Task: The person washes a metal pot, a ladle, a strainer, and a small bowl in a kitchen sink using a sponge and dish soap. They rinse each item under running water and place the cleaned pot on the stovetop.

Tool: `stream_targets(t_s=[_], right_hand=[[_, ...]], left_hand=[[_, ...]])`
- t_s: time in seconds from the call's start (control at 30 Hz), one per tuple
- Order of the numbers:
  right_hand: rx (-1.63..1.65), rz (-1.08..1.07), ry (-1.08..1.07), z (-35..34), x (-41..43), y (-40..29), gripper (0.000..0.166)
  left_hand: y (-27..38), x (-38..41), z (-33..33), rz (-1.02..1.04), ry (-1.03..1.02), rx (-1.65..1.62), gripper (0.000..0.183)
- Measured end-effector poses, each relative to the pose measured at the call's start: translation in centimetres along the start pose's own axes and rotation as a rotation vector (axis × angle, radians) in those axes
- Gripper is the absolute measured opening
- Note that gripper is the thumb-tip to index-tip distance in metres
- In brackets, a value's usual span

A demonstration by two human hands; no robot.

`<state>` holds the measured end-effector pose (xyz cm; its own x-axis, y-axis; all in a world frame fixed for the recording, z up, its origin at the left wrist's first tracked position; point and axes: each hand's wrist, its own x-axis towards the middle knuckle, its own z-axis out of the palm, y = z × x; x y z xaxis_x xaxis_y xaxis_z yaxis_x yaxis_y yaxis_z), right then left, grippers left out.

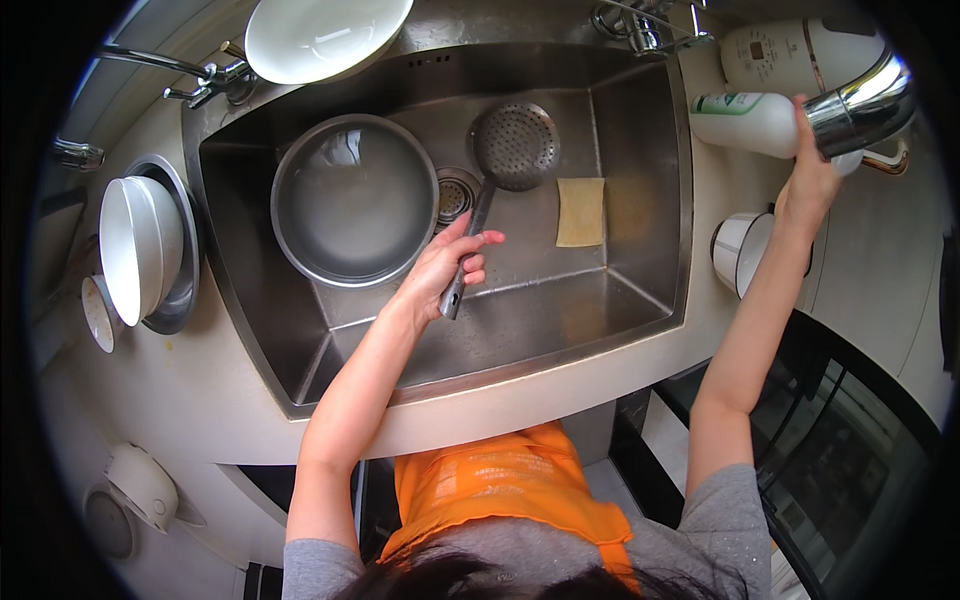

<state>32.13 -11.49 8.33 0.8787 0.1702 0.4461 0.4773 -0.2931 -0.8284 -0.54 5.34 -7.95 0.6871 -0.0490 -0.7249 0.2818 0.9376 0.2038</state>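
In the sink, my left hand (452, 266) holds the handle of a metal skimmer (517, 146), its perforated head over the sink floor near the drain strainer (454, 196). Left of it lies a round metal basin (355, 199) containing cloudy water. A yellow sponge cloth (580, 212) rests on the sink floor to the right. My right hand (814, 169) reaches to the right counter and touches a white plastic bottle (742, 124) with a green label, which looks tilted onto its side. A chrome spout partly covers that hand, so its full grip is hidden.
White bowls (139, 251) stand in a metal basin (191, 300) on the left counter, beside a small bowl (101, 313). A large white bowl (326, 37) sits behind the sink near faucets (225, 81). At right are a white enamel pot (739, 251) and a white appliance (772, 56).
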Motion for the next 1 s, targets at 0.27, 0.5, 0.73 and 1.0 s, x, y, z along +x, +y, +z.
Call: stream_targets(t_s=[0.27,0.5,0.73,1.0], right_hand=[[-0.691,0.113,-0.965,3.1,-20.0,6.4,0.066],[-0.988,-0.268,-1.297,4.8,-23.0,12.6,0.048],[-0.728,0.249,-0.976,4.0,-19.9,14.1,0.028],[-0.383,0.054,-0.761,8.5,-21.0,11.1,0.031]], left_hand=[[0.5,-0.1,-0.5,0.029,-0.008,0.055,0.069],[0.6,-0.2,-1.2,0.013,-0.025,-0.018,0.069],[0.8,-0.1,-2.2,-0.03,-0.067,-0.09,0.063],[0.2,0.8,-2.5,-0.101,-0.08,-0.078,0.065]])
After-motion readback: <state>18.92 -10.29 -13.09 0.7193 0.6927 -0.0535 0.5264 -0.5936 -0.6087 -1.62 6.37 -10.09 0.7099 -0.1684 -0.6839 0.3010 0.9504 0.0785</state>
